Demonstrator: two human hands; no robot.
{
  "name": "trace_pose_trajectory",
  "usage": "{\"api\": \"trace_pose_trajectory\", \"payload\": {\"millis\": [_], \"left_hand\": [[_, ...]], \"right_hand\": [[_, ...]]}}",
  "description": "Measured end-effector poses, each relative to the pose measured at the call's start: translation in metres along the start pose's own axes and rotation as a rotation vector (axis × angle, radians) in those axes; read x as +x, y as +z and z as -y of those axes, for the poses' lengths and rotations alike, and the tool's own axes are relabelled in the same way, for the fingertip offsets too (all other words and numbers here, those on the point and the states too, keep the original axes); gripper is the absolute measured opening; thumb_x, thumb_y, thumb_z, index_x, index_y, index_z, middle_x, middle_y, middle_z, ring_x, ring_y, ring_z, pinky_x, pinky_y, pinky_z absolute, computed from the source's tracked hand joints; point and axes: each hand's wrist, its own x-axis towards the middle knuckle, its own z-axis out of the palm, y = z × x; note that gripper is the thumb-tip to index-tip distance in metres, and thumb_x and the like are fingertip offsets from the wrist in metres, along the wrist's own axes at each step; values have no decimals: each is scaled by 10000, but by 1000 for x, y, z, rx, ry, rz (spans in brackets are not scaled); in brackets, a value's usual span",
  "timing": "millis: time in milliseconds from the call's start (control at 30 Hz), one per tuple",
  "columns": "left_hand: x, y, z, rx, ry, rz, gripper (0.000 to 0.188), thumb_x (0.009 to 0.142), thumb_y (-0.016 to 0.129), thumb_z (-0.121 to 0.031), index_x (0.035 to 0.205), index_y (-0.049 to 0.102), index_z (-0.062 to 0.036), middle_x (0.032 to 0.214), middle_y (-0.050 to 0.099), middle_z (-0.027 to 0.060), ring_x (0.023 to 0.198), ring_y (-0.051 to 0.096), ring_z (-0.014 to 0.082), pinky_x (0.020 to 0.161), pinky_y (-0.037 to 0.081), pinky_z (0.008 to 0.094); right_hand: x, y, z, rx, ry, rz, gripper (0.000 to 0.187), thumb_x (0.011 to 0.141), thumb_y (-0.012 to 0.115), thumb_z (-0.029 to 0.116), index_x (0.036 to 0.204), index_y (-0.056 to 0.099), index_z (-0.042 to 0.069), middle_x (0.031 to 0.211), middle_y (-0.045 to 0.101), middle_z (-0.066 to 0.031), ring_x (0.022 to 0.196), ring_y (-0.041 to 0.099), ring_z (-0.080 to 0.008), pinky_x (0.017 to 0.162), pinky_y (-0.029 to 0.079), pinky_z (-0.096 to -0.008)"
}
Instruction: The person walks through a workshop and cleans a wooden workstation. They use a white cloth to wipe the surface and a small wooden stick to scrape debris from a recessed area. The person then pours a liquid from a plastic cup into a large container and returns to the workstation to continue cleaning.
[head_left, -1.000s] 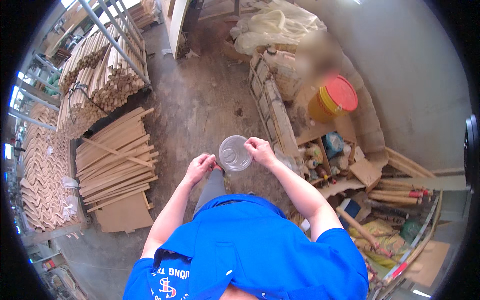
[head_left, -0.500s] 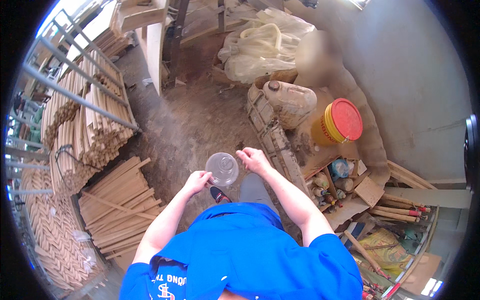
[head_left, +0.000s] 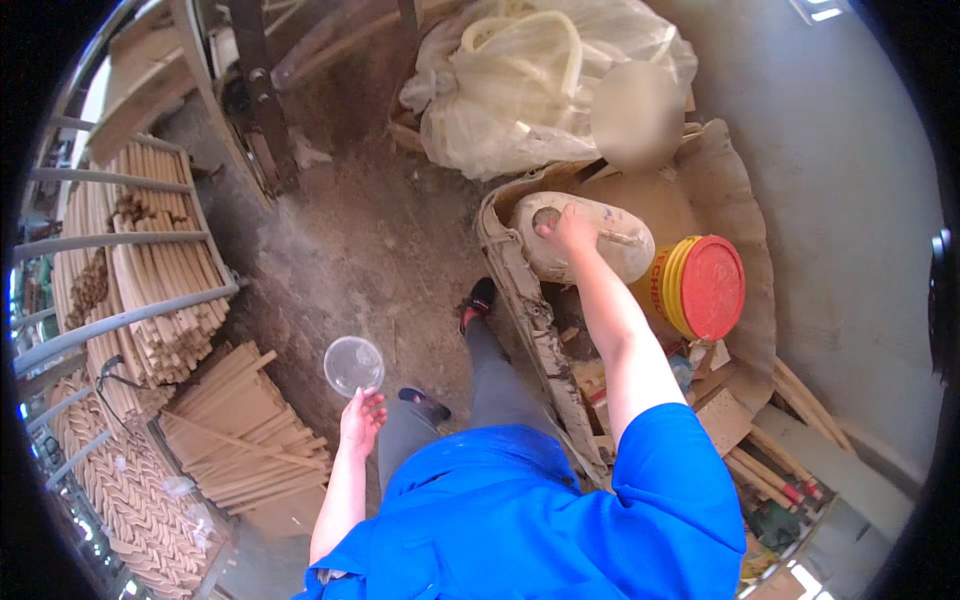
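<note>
My left hand (head_left: pixel 362 422) holds a clear, round plastic cup (head_left: pixel 353 364) by its edge, out over the floor at the left. On the right, my arm is stretched out to a dirty whitish plastic jerrycan (head_left: pixel 628 248). There my right hand (head_left: pixel 572 234) has its fingers closed around the dark round cap (head_left: pixel 545 219) at the can's left end. The can sits inside a worn, low-walled cardboard box (head_left: pixel 512 300). Beside it in the box is a yellow bucket (head_left: pixel 668 285) with a red lid (head_left: pixel 714 287).
Bundled wooden sticks (head_left: pixel 170 300) sit in a metal rack (head_left: pixel 110 322) at the left, near a stack of flat wood strips (head_left: pixel 245 430). A big clear plastic bag (head_left: pixel 490 110) lies beyond the box. A wall (head_left: pixel 830 200) runs along the right; loose wood (head_left: pixel 765 470) lies nearer me.
I have stepped toward the box. My right hand has left the cup's side and reached the jerrycan's cap. My left hand has moved left, keeping the cup.
</note>
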Motion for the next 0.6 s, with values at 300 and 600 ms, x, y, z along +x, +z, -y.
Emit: {"api": "trace_pose_trajectory", "payload": {"millis": [300, 600], "left_hand": [[88, 103, -39, 121, -37, 138, 346, 918, 439, -363, 1029, 570, -62, 933, 597, 51, 726, 545, 121, 686, 444, 271], [124, 57, -60, 171, -68, 96, 339, 920, 441, -345, 1036, 553, -46, 917, 584, 58, 728, 537, 127, 677, 448, 273]], "right_hand": [[75, 15, 19, -208, 33, 157, 853, 643, 626, 614, 1117, 424, -65, 994, 603, -211, 935, 591, -327, 795, 475, -384], [75, 11, 20, -708, -673, 140, 684, 606, 775, 299, 1112, 395, 40, 982, 557, -113, 929, 566, -305, 758, 504, -349]]}}
